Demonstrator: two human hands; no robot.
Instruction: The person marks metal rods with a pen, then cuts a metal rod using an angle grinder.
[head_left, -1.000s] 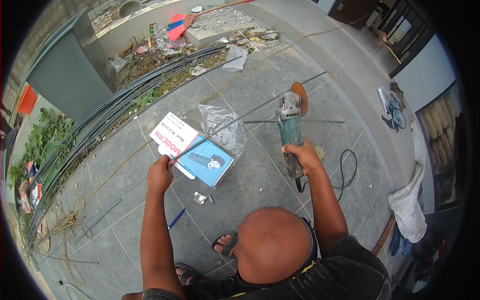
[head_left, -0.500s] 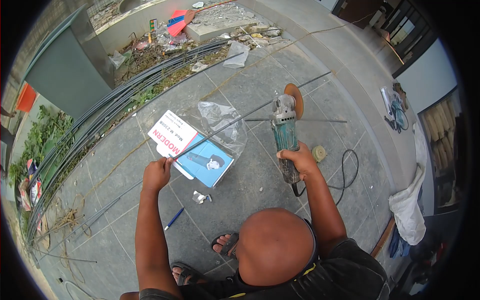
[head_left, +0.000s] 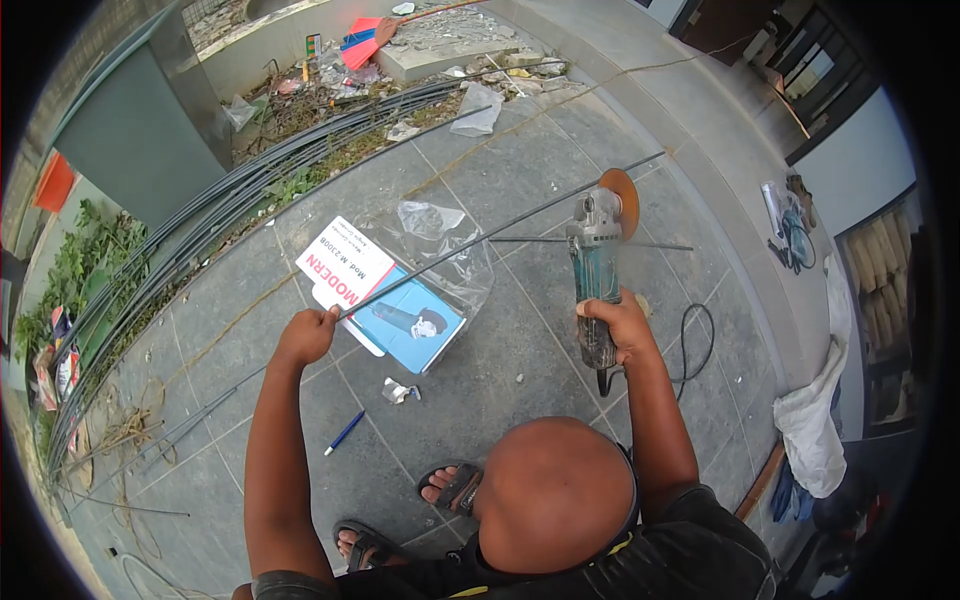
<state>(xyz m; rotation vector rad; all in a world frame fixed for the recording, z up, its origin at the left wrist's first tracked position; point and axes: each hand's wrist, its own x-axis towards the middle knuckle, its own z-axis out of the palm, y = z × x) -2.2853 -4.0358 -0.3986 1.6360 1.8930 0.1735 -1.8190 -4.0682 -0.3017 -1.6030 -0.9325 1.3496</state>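
My left hand [head_left: 308, 337] is closed around the near end of a long thin steel rod [head_left: 500, 233], which slants away to the upper right. In my right hand [head_left: 620, 325] is the body of a teal angle grinder [head_left: 597, 272], held with its head pointing away from me. Its brown cutting disc [head_left: 624, 203] lies close to the rod's far part; I cannot tell if they touch. Under the rod sits a MODERN cardboard box [head_left: 350, 262] with a grinder picture, beside clear plastic wrapping [head_left: 432, 220]. Another rod [head_left: 665, 246] lies on the tiles behind the grinder.
Many long rods [head_left: 290, 150] run along the planted edge at left. A black cord [head_left: 712, 345] loops right of the grinder. A blue pen [head_left: 345, 433] and a crumpled scrap [head_left: 398, 390] are on the floor near my sandals. A white sack [head_left: 810, 430] lies far right.
The grinder and my right hand have shifted right, partly covering the pale round thing behind them. My left hand has moved slightly left and down, still on the rod.
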